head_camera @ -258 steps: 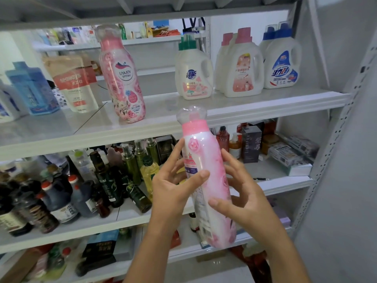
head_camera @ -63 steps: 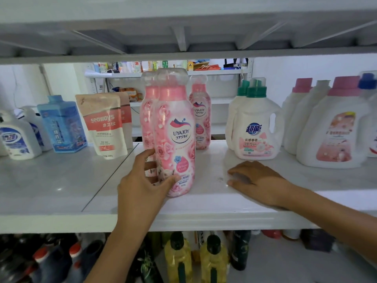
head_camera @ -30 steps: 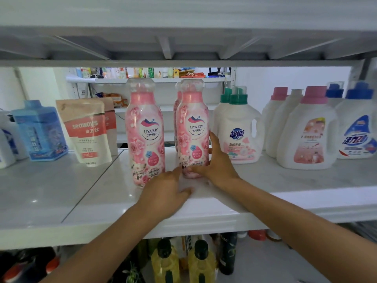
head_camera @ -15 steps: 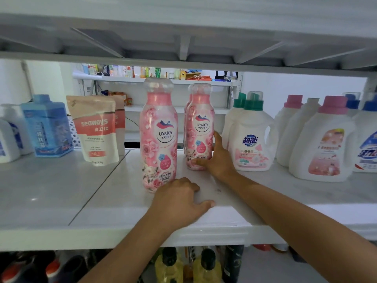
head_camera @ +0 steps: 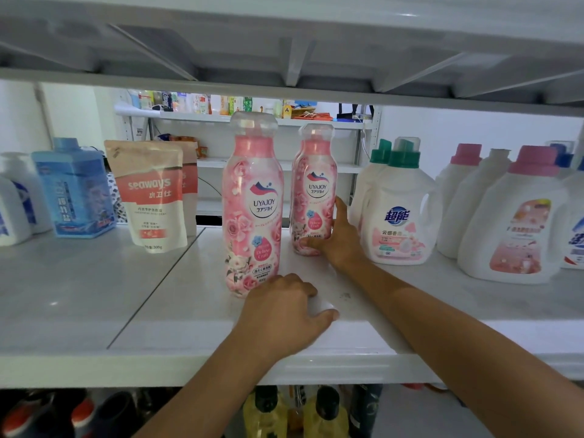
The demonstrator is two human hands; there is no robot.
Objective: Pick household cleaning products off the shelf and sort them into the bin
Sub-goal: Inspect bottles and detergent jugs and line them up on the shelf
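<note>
Two pink floral UYAJOY bottles stand upright on the white shelf (head_camera: 94, 295). The nearer bottle (head_camera: 252, 203) is at the centre front. The farther bottle (head_camera: 314, 191) stands behind and to its right, with another pink bottle partly hidden behind it. My right hand (head_camera: 335, 238) grips the farther bottle low on its right side, thumb across the front of its base. My left hand (head_camera: 284, 314) rests on the shelf just in front of the nearer bottle, fingers loosely curled and holding nothing. No bin is in view.
Right of the pink bottles stand white jugs with green caps (head_camera: 398, 210) and pink caps (head_camera: 518, 219). To the left are Seaways refill pouches (head_camera: 151, 194), a blue carton (head_camera: 74, 191) and a white bottle (head_camera: 12, 203). Dark and yellow bottles fill the shelf below (head_camera: 275, 412).
My right hand has pushed the farther pink bottle slightly back toward the green-capped jugs. My left hand has stayed resting on the shelf in front of the nearer bottle.
</note>
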